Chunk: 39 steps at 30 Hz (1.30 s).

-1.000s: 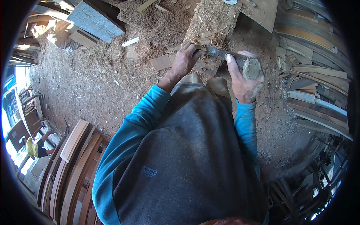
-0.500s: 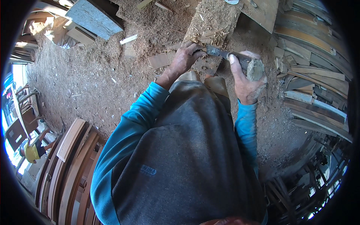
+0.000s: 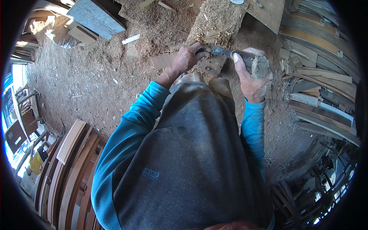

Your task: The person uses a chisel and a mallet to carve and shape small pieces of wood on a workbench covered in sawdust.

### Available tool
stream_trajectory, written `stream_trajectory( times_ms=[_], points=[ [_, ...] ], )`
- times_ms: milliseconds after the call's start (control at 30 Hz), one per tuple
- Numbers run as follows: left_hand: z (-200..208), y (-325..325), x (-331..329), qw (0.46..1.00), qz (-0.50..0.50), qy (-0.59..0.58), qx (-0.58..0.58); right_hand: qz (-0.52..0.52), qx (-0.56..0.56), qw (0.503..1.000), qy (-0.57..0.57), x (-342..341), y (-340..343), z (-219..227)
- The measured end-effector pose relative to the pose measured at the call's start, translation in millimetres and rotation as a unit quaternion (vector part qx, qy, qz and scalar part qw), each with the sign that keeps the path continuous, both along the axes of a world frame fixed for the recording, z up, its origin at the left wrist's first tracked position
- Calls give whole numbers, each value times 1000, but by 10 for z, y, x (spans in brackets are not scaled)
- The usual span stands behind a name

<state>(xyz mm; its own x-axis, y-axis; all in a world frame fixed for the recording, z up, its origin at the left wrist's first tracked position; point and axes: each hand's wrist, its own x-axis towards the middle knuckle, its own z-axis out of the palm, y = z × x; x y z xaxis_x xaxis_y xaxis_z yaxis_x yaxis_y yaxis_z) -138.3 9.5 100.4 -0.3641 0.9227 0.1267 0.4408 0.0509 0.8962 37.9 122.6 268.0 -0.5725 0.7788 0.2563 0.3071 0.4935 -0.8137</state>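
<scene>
Both my hands hold a chisel between them, lying roughly crosswise. It has a flat, worn metal blade (image 3: 219,51) and a thick dark wooden handle (image 3: 244,57) with a pale, frayed butt end. My left hand (image 3: 185,59) is closed at the blade's far end, so the cutting edge is hidden by its fingers. Around the handle my right hand (image 3: 250,83) is wrapped, its thumb lying along the top near the blade. Just beyond the chisel is a wooden plank (image 3: 205,19) strewn with curled shavings (image 3: 222,36).
Sawdust and wood scraps cover the ground (image 3: 88,80). Stacked boards (image 3: 318,76) line the right side, and long curved timbers (image 3: 74,168) stand at lower left. A pale-faced slab (image 3: 94,19) lies at upper left. A person in yellow (image 3: 36,163) is at the far left edge.
The chisel has turned slightly in my hands, showing more of its handle and butt end. My left hand has shifted a little left. The person in yellow has changed posture.
</scene>
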Motion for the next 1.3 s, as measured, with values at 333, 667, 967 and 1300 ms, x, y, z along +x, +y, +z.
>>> stream_trajectory(
  times_ms=[333, 667, 967, 1300],
  points=[
    [30, 12, 70, 999, 43, -22, -24, 110, 13, 990, 89, -153, 20, -99],
    [-59, 110, 186, 997, 57, 53, 19, 131, -140, 954, 230, -351, 39, -389],
    [25, 158, 272, 995, 45, 60, 62, 91, -123, 974, 167, -493, 39, -363],
    [88, 171, 329, 996, 47, 73, 29, 129, -47, 977, 162, -482, 55, -335]
  ],
)
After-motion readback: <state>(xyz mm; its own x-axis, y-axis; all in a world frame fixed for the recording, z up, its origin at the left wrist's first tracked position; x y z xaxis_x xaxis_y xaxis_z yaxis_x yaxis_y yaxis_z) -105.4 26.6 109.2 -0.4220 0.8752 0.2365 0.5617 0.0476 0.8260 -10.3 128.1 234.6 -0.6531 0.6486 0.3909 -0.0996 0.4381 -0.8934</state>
